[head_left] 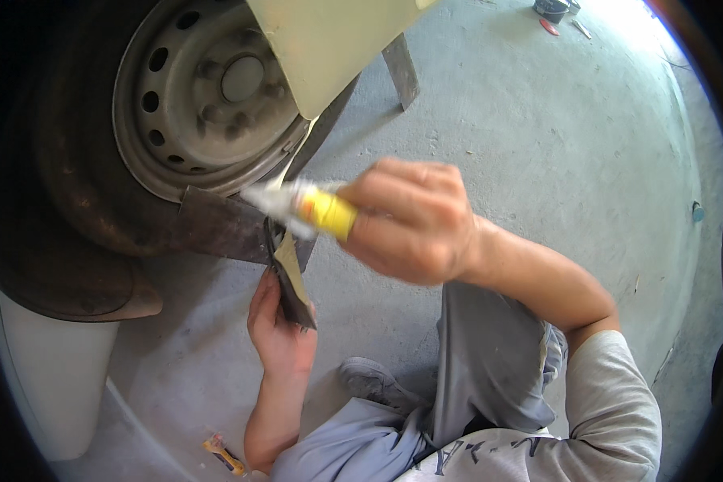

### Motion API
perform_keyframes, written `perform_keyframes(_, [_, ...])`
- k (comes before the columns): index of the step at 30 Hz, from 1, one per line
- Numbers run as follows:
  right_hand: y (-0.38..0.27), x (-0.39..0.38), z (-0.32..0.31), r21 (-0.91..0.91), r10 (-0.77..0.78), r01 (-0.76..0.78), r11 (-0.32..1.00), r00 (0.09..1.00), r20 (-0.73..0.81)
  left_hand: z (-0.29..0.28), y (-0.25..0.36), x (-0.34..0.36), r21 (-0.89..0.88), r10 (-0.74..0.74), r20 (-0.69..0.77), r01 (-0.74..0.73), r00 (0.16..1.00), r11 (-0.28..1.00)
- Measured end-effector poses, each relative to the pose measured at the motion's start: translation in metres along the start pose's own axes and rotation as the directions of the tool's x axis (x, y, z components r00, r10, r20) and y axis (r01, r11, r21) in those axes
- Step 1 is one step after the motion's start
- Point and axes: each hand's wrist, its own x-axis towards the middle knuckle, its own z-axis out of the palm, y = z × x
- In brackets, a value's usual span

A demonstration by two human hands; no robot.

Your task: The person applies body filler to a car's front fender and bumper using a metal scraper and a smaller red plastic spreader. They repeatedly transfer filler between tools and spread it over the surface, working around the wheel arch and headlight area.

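Note:
My right hand [414,221], blurred, grips a small bottle [323,210] with a yellow label and pale nozzle, held over a dark flap [297,293] with a beige face. My left hand [279,329] is closed round the flap's lower part. The flap lies below a cream body panel [329,48] and a thin pale strip running down from it, beside a steel wheel [169,104] with a dark tyre [72,169]. A dark, worn plate [217,225] crosses the tyre's lower right. The point where the nozzle meets the work is blurred.
A yellow packet [223,454] lies on the concrete floor [554,161] at lower left, near a white panel [56,377]. An upright metal bracket [400,72] stands behind the wheel. A dark container [551,10], red item [548,26] and small tool [582,29] are farther back.

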Motion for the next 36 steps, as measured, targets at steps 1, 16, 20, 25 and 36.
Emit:
perform_keyframes(1, [-0.007, -0.003, 0.001, 0.059, -0.052, 0.052, 0.997, 0.999, -0.015, 0.004, -0.001, 0.000, -0.001, 0.014, 0.075, -0.014, 0.997, 1.000])
perform_keyframes(16, [0.003, 0.001, -0.045, -0.026, 0.159, -0.159, 0.987, 0.987, 0.008, -0.008, 0.007, -0.001, 0.037, 0.197, 0.099, -0.202, 0.975, 0.979])
perform_keyframes(20, [0.006, 0.026, -0.041, -0.110, 0.206, -0.216, 0.970, 0.974, -0.093, -0.004, 0.003, -0.005, 0.012, 0.151, 0.079, -0.153, 0.985, 0.988])
perform_keyframes(25, [0.011, 0.016, -0.027, -0.183, 0.206, -0.199, 0.963, 0.978, 0.017, -0.013, 0.005, -0.003, 0.012, 0.153, 0.159, -0.157, 0.975, 0.988])
perform_keyframes(36, [0.041, -0.008, -0.014, -0.313, -0.038, 0.077, 0.947, 0.991, 0.129, -0.030, 0.005, 0.001, -0.041, 0.127, 0.225, -0.120, 0.966, 0.992])
